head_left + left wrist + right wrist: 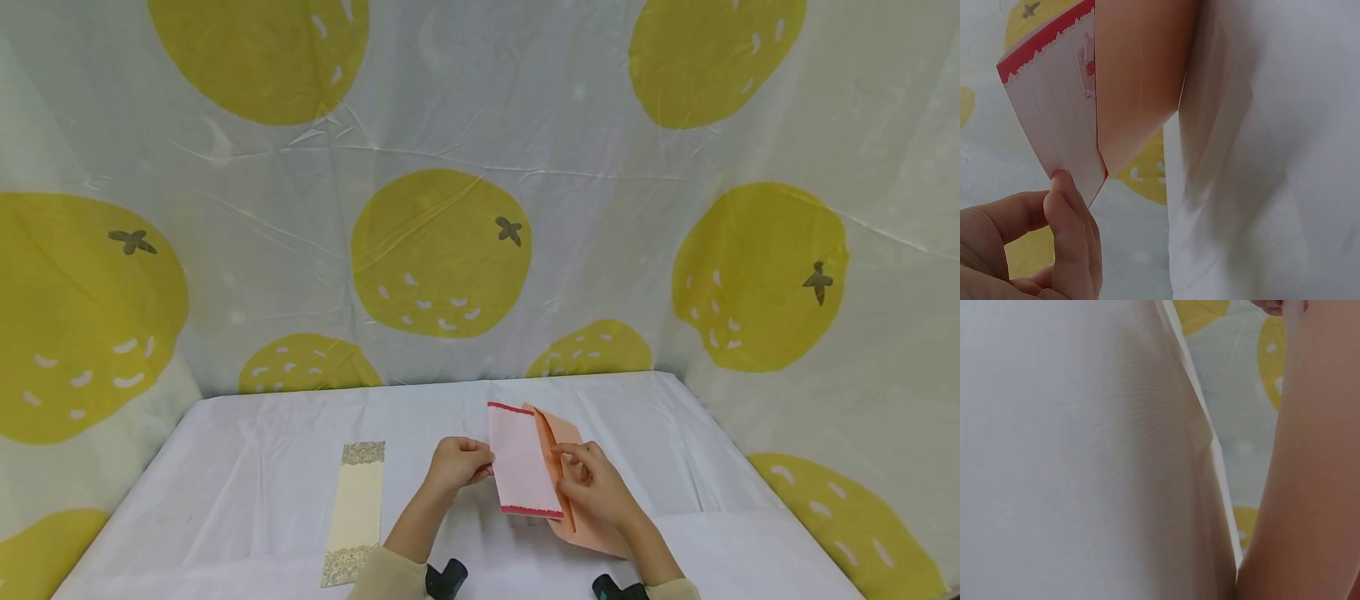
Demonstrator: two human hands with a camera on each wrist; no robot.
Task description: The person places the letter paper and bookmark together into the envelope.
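Note:
A pale pink card [521, 462] with red borders at its ends is held up over the white cloth. Its left edge is pinched between the thumb and fingers of my left hand [457, 462]. My right hand [600, 492] grips a peach envelope [588, 536], thumb and fingertips at its opening. The card's right edge overlaps that opening. In the left wrist view, the card [1060, 119] shows dotted lines and a small pink picture, partly covered by the envelope [1138, 81]. The right hand's fingers are out of sight in the right wrist view.
A cream paper strip [355, 508] with ornate gold ends lies on the white-covered table [247, 492], left of my left forearm. Hanging cloth [585, 267] printed with yellow fruit encloses the table's back and sides. Black wrist straps [447, 577] show by both sleeves.

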